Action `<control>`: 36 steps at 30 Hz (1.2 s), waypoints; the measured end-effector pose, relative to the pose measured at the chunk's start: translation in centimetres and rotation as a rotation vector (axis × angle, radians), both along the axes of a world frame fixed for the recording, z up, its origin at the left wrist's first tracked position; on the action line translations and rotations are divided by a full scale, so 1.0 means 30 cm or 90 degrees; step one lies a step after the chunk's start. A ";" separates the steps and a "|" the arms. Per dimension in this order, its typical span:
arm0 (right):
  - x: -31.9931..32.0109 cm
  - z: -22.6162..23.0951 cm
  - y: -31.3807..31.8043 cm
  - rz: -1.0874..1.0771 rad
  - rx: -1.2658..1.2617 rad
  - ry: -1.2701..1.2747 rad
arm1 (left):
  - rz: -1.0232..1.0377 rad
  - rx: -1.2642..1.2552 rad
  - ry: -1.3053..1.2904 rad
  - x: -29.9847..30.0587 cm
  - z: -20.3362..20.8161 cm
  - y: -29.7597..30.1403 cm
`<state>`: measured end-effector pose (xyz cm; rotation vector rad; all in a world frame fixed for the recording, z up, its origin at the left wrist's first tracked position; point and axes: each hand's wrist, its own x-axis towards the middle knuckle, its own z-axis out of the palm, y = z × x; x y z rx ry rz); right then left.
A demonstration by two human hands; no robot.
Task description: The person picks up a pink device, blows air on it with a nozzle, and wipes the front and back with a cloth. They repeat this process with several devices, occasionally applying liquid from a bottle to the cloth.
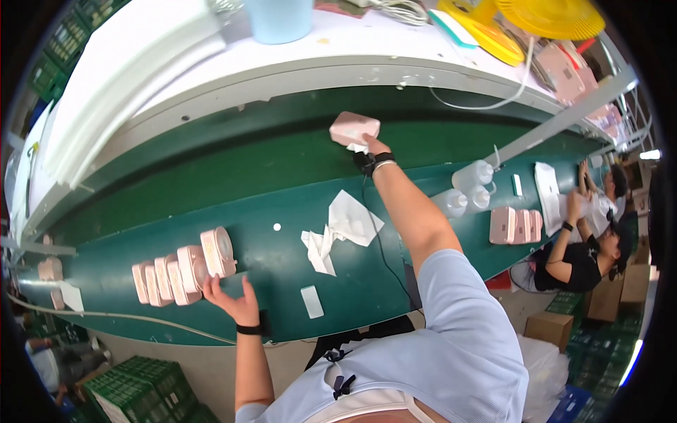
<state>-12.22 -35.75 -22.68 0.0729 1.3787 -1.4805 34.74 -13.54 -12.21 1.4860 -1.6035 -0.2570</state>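
My right hand [375,146] reaches far forward and grips a pink rounded boxy device [354,127] over the dark green strip below the shelf. A bit of white cloth or paper shows under its fingers. My left hand [238,303] has its fingers apart beside a row of several similar pink devices [167,280] standing on edge. Its fingertips are at the lower edge of one of them; I cannot tell if they touch. One more pink device [218,252] stands tilted at the row's right end. Crumpled white wipes [350,220] lie on the green bench between my arms.
Near me lies a small white rectangular piece [312,302]. Clear plastic bottles [471,178] and more pink devices [515,225] stand to the right. A dark cable [381,243] crosses the bench from my wristband. The white shelf [338,60] spans the back. Two people sit farther right.
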 end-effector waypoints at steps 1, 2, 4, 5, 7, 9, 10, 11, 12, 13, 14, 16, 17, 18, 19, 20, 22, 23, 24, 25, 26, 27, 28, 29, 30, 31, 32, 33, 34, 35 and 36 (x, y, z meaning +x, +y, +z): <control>0.026 0.040 0.037 -0.023 -0.022 0.015 | -0.037 0.010 0.059 -0.037 0.038 0.012; 0.081 0.090 0.087 -0.043 -0.043 0.027 | -0.050 0.006 0.059 -0.078 0.077 0.015; 0.189 0.260 0.263 0.082 -0.018 0.317 | -0.163 0.321 0.482 -0.180 0.166 0.013; 0.245 0.345 0.365 0.041 -0.093 0.394 | -0.242 0.501 0.689 -0.238 0.202 0.006; 0.339 0.488 0.531 0.074 -0.202 0.619 | -0.334 0.623 0.871 -0.292 0.253 -0.020; 0.429 0.730 0.725 0.157 -0.267 0.961 | -0.389 0.874 1.230 -0.349 0.305 -0.048; 0.476 0.820 0.806 0.218 -0.294 0.940 | -0.422 0.915 1.212 -0.391 0.340 -0.047; 0.503 0.859 0.882 0.324 -0.237 0.957 | -0.505 0.908 1.193 -0.428 0.394 -0.034; 0.514 0.874 0.944 0.437 -0.181 0.960 | -0.582 0.890 1.179 -0.465 0.435 -0.023; 0.513 0.872 1.011 0.410 -0.158 0.969 | -0.656 0.869 1.167 -0.502 0.458 -0.012; 0.518 0.870 1.069 0.460 -0.210 1.067 | -0.674 0.887 1.154 -0.526 0.448 -0.010; 0.489 0.884 1.165 0.505 -0.249 1.169 | -0.593 0.960 1.120 -0.575 0.358 -0.007; 0.469 0.902 1.217 0.492 -0.272 1.171 | -0.545 0.992 1.101 -0.591 0.328 0.014; 0.445 0.921 1.274 0.480 -0.296 1.171 | -0.550 1.003 1.092 -0.602 0.302 0.044; 0.414 0.938 1.325 0.474 -0.329 1.171 | -0.546 0.983 1.057 -0.609 0.285 0.070; 0.370 0.951 1.393 0.502 -0.294 1.108 | -0.545 0.965 1.022 -0.627 0.274 0.096; 0.258 0.951 1.552 0.548 -0.233 1.007 | -0.535 0.941 0.986 -0.663 0.282 0.140; 0.189 0.914 1.630 0.573 -0.214 0.966 | -0.529 0.941 1.001 -0.676 0.295 0.165; 0.124 0.886 1.723 0.595 -0.134 0.822 | -0.517 0.940 1.016 -0.678 0.309 0.194; 0.046 0.840 1.812 0.647 -0.016 0.772 | -0.500 0.937 1.031 -0.677 0.320 0.219; -0.040 0.737 1.908 0.685 0.091 0.742 | -0.470 0.923 1.033 -0.668 0.328 0.245; -0.120 0.690 1.983 0.751 0.212 0.693 | -0.497 0.939 1.018 -0.661 0.328 0.268; -0.188 0.593 2.057 0.732 0.290 0.656 | -0.528 0.954 1.000 -0.666 0.328 0.284; -0.250 0.482 2.118 0.707 0.369 0.618 | -0.500 0.939 1.004 -0.684 0.327 0.304; -0.293 0.366 2.168 0.735 0.348 0.613 | -0.493 0.925 0.953 -0.700 0.323 0.333; -0.320 0.244 2.206 0.579 0.289 0.639 | -0.480 0.909 0.904 -0.714 0.317 0.359; -0.336 0.140 2.219 0.429 0.227 0.653 | -0.442 0.880 0.916 -0.727 0.311 0.383; -0.347 0.066 2.204 0.281 0.164 0.652 | -0.457 0.867 0.895 -0.747 0.309 0.407; -0.350 0.022 2.168 0.317 0.140 0.645 | -0.473 0.855 0.872 -0.776 0.318 0.432; -0.347 -0.022 2.130 0.258 0.064 0.513 | -0.437 0.826 0.884 -0.805 0.336 0.458; -0.340 -0.060 2.097 0.199 0.000 0.373 | -0.449 0.806 0.885 -0.843 0.364 0.484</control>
